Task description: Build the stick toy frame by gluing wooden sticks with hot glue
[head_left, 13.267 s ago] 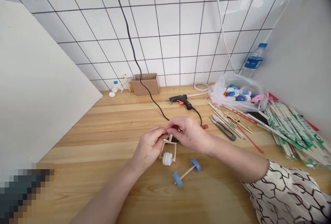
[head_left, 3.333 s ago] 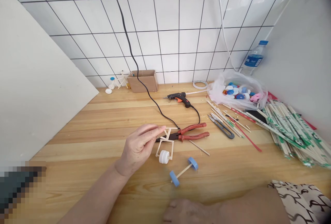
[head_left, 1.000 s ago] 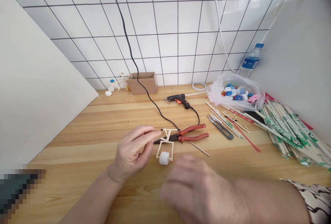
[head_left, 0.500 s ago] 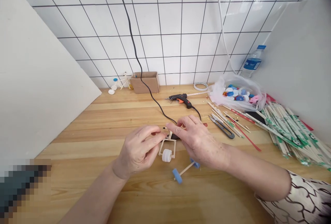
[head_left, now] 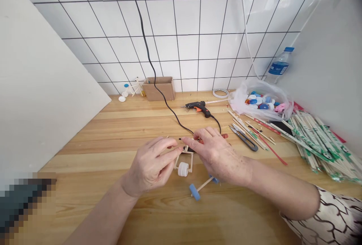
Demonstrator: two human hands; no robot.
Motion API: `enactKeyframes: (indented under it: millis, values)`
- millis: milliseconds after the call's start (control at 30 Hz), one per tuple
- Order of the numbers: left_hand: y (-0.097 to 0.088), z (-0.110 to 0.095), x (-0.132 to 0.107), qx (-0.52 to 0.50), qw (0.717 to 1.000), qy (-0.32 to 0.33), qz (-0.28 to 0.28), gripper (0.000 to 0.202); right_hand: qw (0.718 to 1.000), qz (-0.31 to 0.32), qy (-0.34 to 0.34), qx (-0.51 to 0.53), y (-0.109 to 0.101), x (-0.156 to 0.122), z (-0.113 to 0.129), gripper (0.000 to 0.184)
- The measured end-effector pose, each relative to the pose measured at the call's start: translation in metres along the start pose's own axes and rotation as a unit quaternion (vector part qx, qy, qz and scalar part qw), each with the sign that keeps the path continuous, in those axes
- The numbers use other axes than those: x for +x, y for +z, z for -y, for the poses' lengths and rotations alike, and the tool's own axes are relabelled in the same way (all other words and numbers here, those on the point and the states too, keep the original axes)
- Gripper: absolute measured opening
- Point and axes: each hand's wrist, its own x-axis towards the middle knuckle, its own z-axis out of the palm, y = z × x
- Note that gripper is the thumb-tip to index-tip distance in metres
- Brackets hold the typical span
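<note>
Left hand (head_left: 149, 166) and right hand (head_left: 217, 157) hovering at the top of a popsicle-stick frame (head_left: 183, 157), grip impossible to tell, white bottle-cap wheel (head_left: 183, 169) sitting inside it, blue-capped axle (head_left: 201, 187) lying just below.

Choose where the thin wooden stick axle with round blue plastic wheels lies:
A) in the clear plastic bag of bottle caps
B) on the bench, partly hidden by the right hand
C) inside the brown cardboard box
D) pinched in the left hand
B: the thin wooden stick axle with round blue plastic wheels lies on the pale wooden bench, with its far wheel partly hidden under the right hand.
</note>
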Motion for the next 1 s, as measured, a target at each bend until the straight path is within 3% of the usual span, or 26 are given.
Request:
enactKeyframes:
  millis: [1000]
  values:
    - [0.0001,-0.0026,-0.0017,0.002,1.000,0.006,0.009,0.025,0.999,-0.011,-0.006,0.032,0.0031,-0.0006,-0.0007,0.052]
